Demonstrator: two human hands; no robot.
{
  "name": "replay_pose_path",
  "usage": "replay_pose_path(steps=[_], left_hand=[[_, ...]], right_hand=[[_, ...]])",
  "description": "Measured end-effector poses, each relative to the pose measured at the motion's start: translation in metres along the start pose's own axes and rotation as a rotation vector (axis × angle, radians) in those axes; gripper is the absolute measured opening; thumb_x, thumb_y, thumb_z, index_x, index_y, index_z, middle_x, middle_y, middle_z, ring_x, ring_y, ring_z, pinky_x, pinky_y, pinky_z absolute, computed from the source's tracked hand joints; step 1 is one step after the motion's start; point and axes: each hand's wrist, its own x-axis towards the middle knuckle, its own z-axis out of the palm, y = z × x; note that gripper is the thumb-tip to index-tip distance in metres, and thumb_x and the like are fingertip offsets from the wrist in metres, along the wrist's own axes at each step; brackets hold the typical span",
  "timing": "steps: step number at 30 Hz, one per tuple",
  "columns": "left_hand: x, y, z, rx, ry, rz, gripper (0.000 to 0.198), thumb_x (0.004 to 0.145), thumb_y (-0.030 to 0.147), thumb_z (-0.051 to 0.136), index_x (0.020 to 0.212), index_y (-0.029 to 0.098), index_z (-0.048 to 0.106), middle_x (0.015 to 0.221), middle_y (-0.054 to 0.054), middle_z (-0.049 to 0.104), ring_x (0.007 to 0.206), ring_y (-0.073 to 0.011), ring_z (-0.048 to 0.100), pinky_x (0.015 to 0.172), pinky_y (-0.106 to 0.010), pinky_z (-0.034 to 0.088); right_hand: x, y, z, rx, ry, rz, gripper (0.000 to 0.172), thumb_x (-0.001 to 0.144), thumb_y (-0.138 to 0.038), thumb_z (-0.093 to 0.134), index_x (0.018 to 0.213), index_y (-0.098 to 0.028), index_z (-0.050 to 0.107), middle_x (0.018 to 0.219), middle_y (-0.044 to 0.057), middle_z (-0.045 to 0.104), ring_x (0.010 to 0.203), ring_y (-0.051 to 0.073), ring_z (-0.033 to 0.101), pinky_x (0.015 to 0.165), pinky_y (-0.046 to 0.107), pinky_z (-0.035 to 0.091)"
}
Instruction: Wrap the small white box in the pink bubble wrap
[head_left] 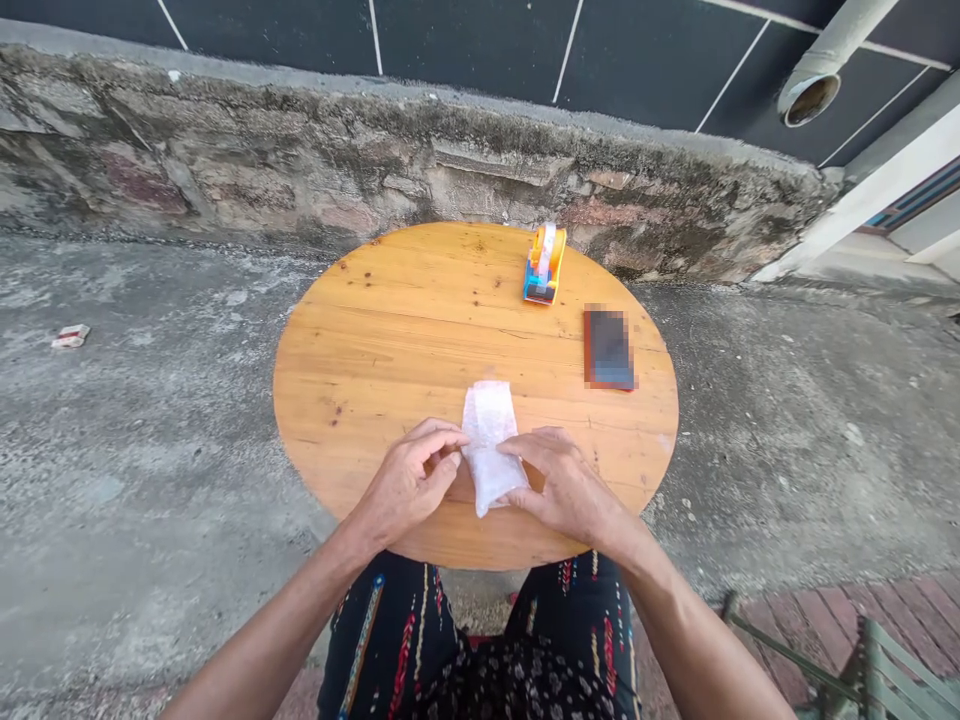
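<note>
A folded bundle of whitish, see-through bubble wrap (pixel 491 415) lies near the front of the round wooden table (pixel 390 340). Its near end narrows toward the table's front edge, and what is inside cannot be made out. At the bundle's left edge, my left hand (pixel 416 475) has its thumb and forefinger curled together in a pinch against the wrap. From the right, my right hand (pixel 559 480) holds the bundle, its fingers over the top and its thumb lower down at the side.
A yellow and blue tape dispenser (pixel 545 265) stands at the table's far side. Right of the bundle lies a dark, blurred flat object with an orange edge (pixel 609 348). Behind runs a stone wall base (pixel 337 165). A slatted chair (pixel 892 660) shows at lower right.
</note>
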Motion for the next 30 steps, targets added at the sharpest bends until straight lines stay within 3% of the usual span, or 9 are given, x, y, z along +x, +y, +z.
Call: replay_pose_path(steps=[3,12,20,30], left_hand=[[0.002,-0.001,0.002,-0.002,0.012,-0.086,0.02,0.087,0.021,0.05,0.097,0.017,0.067,0.099,-0.007,0.066,0.082,-0.0162,0.063,0.073,-0.028,0.051],[0.008,0.002,0.007,-0.169,-0.005,-0.207,0.023,0.086,0.023,0.052,0.104,0.017,0.065,0.104,-0.006,0.069,0.091,-0.0179,0.066,0.077,-0.029,0.055],[0.007,-0.001,0.009,-0.088,-0.035,-0.101,0.025,0.086,0.016,0.05,0.106,0.018,0.065,0.105,-0.006,0.065,0.092,-0.0168,0.064,0.081,-0.029,0.053],[0.009,-0.006,0.005,-0.091,-0.097,0.005,0.039,0.084,0.007,0.046,0.117,0.021,0.06,0.106,-0.004,0.06,0.096,-0.0145,0.061,0.086,-0.027,0.052]], right_hand=[[0.002,-0.001,-0.001,-0.017,-0.013,0.008,0.035,0.077,-0.025,0.07,0.111,-0.019,0.065,0.112,0.008,0.071,0.101,0.024,0.065,0.094,0.044,0.045],[0.005,-0.003,-0.006,-0.057,-0.06,-0.009,0.036,0.079,-0.032,0.072,0.111,-0.017,0.065,0.11,0.009,0.071,0.099,0.024,0.064,0.093,0.043,0.044],[0.008,-0.013,-0.013,-0.142,-0.124,-0.01,0.025,0.084,-0.035,0.067,0.102,-0.017,0.066,0.104,0.009,0.071,0.097,0.025,0.064,0.088,0.041,0.044],[0.014,-0.005,-0.012,-0.1,-0.157,0.018,0.024,0.087,-0.038,0.062,0.101,-0.019,0.067,0.098,0.006,0.071,0.088,0.021,0.063,0.083,0.036,0.043]])
